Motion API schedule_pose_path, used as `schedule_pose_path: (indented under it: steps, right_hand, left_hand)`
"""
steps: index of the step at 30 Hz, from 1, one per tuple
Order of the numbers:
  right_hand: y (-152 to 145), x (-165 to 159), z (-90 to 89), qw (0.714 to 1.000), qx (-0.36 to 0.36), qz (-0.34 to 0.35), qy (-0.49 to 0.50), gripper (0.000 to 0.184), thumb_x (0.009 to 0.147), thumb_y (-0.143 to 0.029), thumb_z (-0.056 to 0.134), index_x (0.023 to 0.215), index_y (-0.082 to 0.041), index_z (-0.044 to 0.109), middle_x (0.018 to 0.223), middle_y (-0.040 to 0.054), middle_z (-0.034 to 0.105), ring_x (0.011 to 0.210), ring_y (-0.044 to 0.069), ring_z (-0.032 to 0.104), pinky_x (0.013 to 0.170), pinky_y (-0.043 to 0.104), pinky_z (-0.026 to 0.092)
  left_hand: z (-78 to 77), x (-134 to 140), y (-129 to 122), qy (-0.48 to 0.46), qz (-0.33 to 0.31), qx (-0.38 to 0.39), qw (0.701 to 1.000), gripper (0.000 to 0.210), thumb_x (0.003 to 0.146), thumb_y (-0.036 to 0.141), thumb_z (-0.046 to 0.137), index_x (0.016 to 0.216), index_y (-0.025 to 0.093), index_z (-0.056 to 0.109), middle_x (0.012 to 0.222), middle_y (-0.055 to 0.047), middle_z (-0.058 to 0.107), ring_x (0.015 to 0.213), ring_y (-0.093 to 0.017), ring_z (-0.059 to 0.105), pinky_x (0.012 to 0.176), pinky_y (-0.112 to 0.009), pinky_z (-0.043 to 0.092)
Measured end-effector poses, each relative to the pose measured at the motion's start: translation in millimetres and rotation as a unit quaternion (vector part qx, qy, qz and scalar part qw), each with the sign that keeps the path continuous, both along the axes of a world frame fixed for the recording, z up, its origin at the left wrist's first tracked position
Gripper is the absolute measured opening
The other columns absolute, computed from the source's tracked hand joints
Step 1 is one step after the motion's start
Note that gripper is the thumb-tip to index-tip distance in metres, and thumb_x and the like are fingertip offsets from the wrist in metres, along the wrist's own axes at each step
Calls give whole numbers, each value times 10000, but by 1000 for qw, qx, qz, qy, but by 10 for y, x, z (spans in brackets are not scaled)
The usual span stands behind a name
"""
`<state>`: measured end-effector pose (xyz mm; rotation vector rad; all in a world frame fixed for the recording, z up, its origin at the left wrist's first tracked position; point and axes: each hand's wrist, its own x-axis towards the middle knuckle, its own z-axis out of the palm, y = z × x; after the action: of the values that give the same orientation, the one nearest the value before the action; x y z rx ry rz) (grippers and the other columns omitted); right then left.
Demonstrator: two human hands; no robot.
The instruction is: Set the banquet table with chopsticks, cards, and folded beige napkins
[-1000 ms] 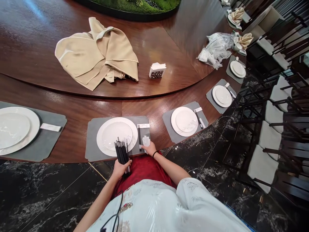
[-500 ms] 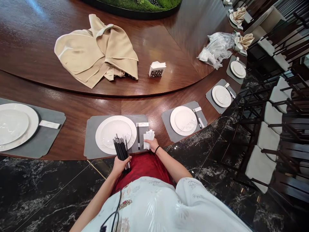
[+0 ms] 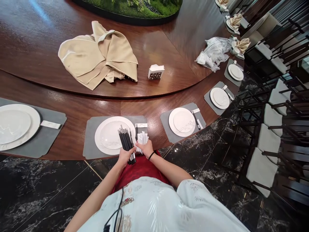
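My left hand (image 3: 125,156) is closed round a bundle of black chopsticks (image 3: 125,138) with silvery tips, held upright over the front edge of the placemat (image 3: 90,138). Just right of it, my right hand (image 3: 146,149) grips several narrow white paper packets (image 3: 142,138). The two hands nearly meet, thumb to thumb. Behind them lie two stacked white plates (image 3: 102,127) on the grey mat. A white rest (image 3: 142,125) sits at the mat's upper right, with the end of a dark chopstick pair on it; the packets and hands hide the rest of that pair.
Beige cloths (image 3: 84,54) lie heaped on the turntable beside a napkin holder (image 3: 155,72). Crumpled clear plastic (image 3: 214,51) is farther right. Neighbouring settings have a placemat (image 3: 166,120) with plates. Chairs (image 3: 267,138) stand at right. The table's edge curves before me.
My right hand has moved left with the packets, off the mat's right side to beside my left hand. My left hand has risen slightly rightward with the chopsticks.
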<state>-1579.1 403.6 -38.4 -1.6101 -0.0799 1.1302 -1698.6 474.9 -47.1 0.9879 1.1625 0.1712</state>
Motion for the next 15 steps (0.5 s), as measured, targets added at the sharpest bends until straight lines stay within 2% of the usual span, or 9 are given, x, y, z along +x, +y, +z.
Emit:
schedule_pose_path:
  steps: [2, 4, 7, 10, 12, 15]
  right_hand:
    - [-23, 38, 69, 999, 27, -22, 24, 344, 598, -369, 813, 837, -176, 659, 819, 42, 690, 763, 204, 666, 697, 320, 567]
    - [-45, 59, 116, 990, 63, -21, 122, 408, 583, -394, 824, 869, -163, 646, 720, 24, 669, 628, 189, 642, 602, 331, 566]
    - [-81, 63, 114, 967, 101, 9, 234, 487, 546, -391, 849, 908, -150, 627, 740, 29, 679, 560, 174, 624, 562, 345, 564]
    - [-124, 53, 23, 968, 92, 14, 233, 491, 503, -330, 873, 893, -144, 641, 843, 51, 701, 596, 157, 630, 576, 306, 558]
    - [-156, 63, -75, 976, 77, 23, 203, 480, 482, -297, 878, 880, -146, 658, 824, 45, 702, 614, 156, 630, 560, 273, 538]
    - [-200, 142, -262, 986, 58, 55, 148, 475, 453, -285, 877, 862, -148, 678, 824, 49, 708, 663, 174, 641, 553, 255, 517]
  left_hand:
    - [34, 8, -3, -28, -2, -28, 999, 387, 586, 430, 788, 757, 124, 624, 585, -16, 613, 519, -154, 565, 518, -282, 466]
    - [70, 7, -1, -49, -6, -40, 998, 389, 586, 440, 782, 753, 128, 620, 598, -17, 612, 532, -154, 567, 544, -291, 477]
    - [102, -8, 11, -60, -15, -39, 997, 399, 585, 436, 779, 790, 127, 629, 606, -8, 610, 543, -151, 568, 573, -297, 483]
    - [80, -27, 5, -50, -24, -25, 998, 405, 576, 414, 783, 822, 124, 642, 618, -9, 628, 540, -154, 575, 568, -297, 483]
    - [35, -31, -26, -26, -21, 5, 999, 389, 565, 387, 786, 813, 118, 651, 635, -21, 649, 544, -161, 587, 557, -294, 481]
    - [-52, -12, -112, 48, 21, 42, 998, 366, 537, 341, 793, 787, 105, 667, 643, -38, 666, 554, -173, 606, 537, -286, 475]
